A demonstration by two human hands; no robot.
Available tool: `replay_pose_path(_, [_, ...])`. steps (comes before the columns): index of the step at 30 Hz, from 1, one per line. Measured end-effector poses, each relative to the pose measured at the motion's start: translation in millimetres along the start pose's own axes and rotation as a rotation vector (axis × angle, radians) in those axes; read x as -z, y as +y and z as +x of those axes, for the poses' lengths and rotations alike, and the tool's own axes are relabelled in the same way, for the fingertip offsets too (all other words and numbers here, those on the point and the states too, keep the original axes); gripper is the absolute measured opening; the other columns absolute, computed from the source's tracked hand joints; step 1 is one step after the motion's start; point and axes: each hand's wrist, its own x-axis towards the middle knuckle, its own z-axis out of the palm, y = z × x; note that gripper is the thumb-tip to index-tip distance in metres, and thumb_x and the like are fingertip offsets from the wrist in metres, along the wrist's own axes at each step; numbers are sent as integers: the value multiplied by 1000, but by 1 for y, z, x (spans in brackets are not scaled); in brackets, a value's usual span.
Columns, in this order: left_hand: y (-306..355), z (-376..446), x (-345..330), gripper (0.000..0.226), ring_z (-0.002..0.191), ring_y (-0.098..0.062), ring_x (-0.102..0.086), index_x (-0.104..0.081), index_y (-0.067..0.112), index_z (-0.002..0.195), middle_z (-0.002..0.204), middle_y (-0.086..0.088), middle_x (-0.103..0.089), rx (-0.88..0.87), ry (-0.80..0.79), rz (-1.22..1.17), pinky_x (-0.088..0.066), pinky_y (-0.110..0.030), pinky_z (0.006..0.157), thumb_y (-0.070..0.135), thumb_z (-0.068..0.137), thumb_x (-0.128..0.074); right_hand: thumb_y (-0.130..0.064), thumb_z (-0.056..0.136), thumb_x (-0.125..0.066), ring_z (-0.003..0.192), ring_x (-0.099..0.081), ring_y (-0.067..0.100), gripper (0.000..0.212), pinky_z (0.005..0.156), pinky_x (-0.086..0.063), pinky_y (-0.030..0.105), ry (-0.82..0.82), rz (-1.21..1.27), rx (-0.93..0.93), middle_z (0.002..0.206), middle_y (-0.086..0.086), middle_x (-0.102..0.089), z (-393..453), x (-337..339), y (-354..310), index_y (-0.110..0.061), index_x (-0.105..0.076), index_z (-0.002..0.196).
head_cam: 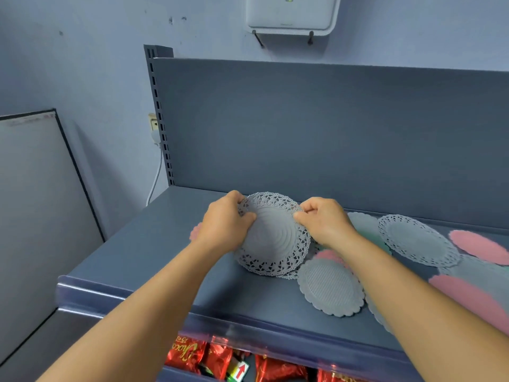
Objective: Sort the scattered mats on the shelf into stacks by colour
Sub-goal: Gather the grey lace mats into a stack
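Red wrappers (192, 357) below; both hands pinch the grey lace mat (272, 235).

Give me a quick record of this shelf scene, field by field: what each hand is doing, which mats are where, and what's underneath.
left hand: left hand pinches the left edge of the grey lace mat
right hand: right hand pinches the right edge of the same mat
held mat: tilted, over the shelf
loose grey mats: scalloped mat in front, lacy mat to the right
pink mats: pink mats at the right end
green mat: green mat partly hidden under the right arm
below the shelf: red packets
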Motion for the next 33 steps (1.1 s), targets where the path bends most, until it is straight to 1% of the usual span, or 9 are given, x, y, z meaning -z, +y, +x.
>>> replay_pose_path(4, [11,9,-28,41,104,-27,-57,-50,14,125,117,-7,-63,-36,-91,123,-41,-27,73,29,88,-59,-12,83,-62,93,-62,21,22,85,-48,29,32,-13,-93,100,2,-69,3,12,23,-9,-68,104])
replay_pose_path(8, [12,11,-42,59,119,-31,-50,-44,12,134,127,-10,-58,-81,-262,362,-38,-32,94,38,84,-63,-13,82,-66,117,-59,24,40,102,-45,34,-131,-75,-108,128,7,-62,-1,10,39,-9,-60,121])
replay_pose_path(15, [17,21,-41,73,119,-27,-52,-44,13,134,128,-7,-55,31,-318,297,-44,-32,92,35,72,-77,-18,85,-64,126,-51,18,53,105,-41,32,-175,-152,-17,140,0,-52,-4,7,47,-19,-49,136])
replay_pose_path(19, [18,25,-43,36,94,-32,-65,-63,4,98,92,-10,-68,-9,-287,276,-52,-34,74,25,71,-73,-18,86,-63,126,-50,18,54,106,-41,33,-174,-126,-10,140,0,-51,-4,6,51,-19,-47,137])
replay_pose_path(23, [25,20,-35,15,81,-28,-55,-53,5,88,81,-7,-58,-152,-193,230,-41,-30,64,19,86,-58,-24,86,-63,128,-48,20,62,107,-40,34,-167,-101,-10,145,2,-46,-6,5,52,-18,-39,143])
replay_pose_path(25, [30,17,-25,13,75,-24,-48,-45,12,82,73,-1,-50,-222,-168,186,-35,-30,58,18,89,-54,-28,86,-63,126,-51,19,61,105,-41,33,-147,-56,-13,143,1,-48,-8,6,51,-20,-39,142])
replay_pose_path(28, [39,15,-10,9,73,-23,-49,-48,11,85,76,-1,-53,-297,-58,119,-35,-30,57,17,90,-52,-32,89,-60,102,-62,19,35,91,-50,33,-111,-7,3,116,-2,-64,-11,7,50,-19,-57,121])
replay_pose_path(31, [46,15,0,9,68,-21,-48,-49,6,90,76,-4,-54,-277,70,-62,-38,-31,57,15,90,-51,-27,92,-57,80,-63,13,34,64,-49,16,-97,183,-20,116,-1,-66,-18,8,47,-16,-57,125])
replay_pose_path(33, [51,12,-1,11,71,-23,-50,-51,6,94,81,-7,-58,-248,92,-195,-44,-33,63,16,90,-51,-26,92,-56,77,-61,11,33,58,-45,12,-50,304,-44,111,-1,-67,-19,10,47,-14,-58,123])
